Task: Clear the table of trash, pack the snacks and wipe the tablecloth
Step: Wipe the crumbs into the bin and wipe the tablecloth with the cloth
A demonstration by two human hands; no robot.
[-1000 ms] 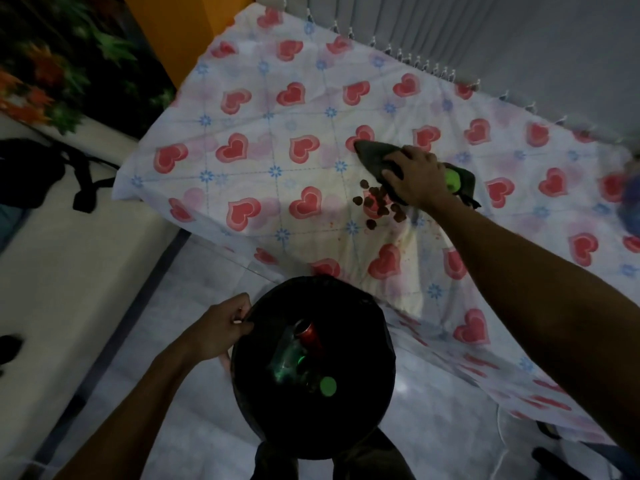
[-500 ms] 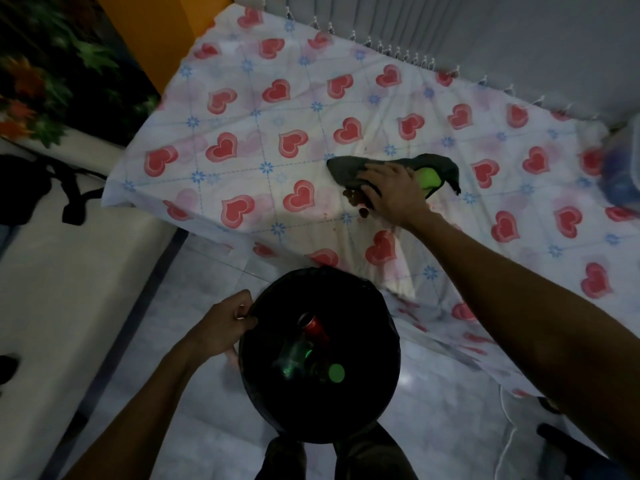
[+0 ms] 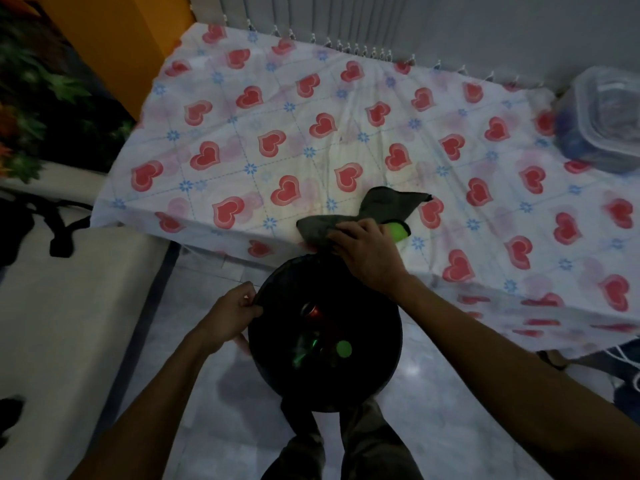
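A dark grey cloth [image 3: 388,207] with a bright green patch lies at the near edge of the heart-patterned tablecloth [image 3: 311,133]. My right hand [image 3: 367,252] presses on it, right at the table's edge above the bin. My left hand [image 3: 232,311] grips the rim of a black trash bin [image 3: 374,382], held just below the table edge. Inside the bin I see a red can and green items. No crumbs are visible on the tablecloth; the hand and cloth hide whatever is under them.
A clear lidded plastic container [image 3: 602,123] stands at the table's far right. A white bench [image 3: 69,306] with a black strap lies on the left, leafy plants behind it. My legs stand under the bin on a tiled floor.
My right hand has dragged the cloth across the table to its near edge, over the bin. The brown crumbs seen earlier are no longer in sight. The left hand still holds the bin.
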